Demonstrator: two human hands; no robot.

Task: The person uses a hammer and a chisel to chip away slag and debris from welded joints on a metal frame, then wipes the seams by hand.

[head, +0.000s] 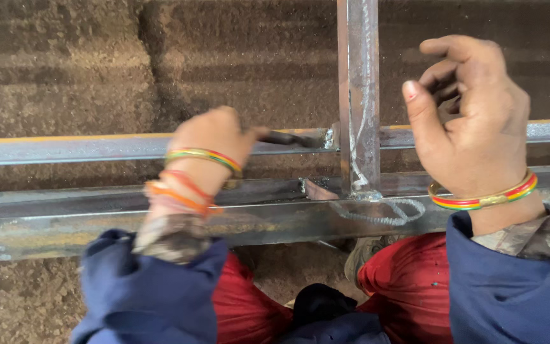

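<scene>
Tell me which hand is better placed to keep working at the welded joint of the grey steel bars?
Probably the left hand: it grips a dark slim tool whose tip reaches the joint beside the upright grey steel bar. The right hand hovers empty.

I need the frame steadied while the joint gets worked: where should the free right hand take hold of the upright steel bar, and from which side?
Probably on the upright steel bar well above the welded joint, coming from its right side, where the right hand hovers open. That stretch is bare, flat-sided and narrow enough to wrap. Lower down, the rails cross it and the left hand works a dark tool at its left.
</scene>
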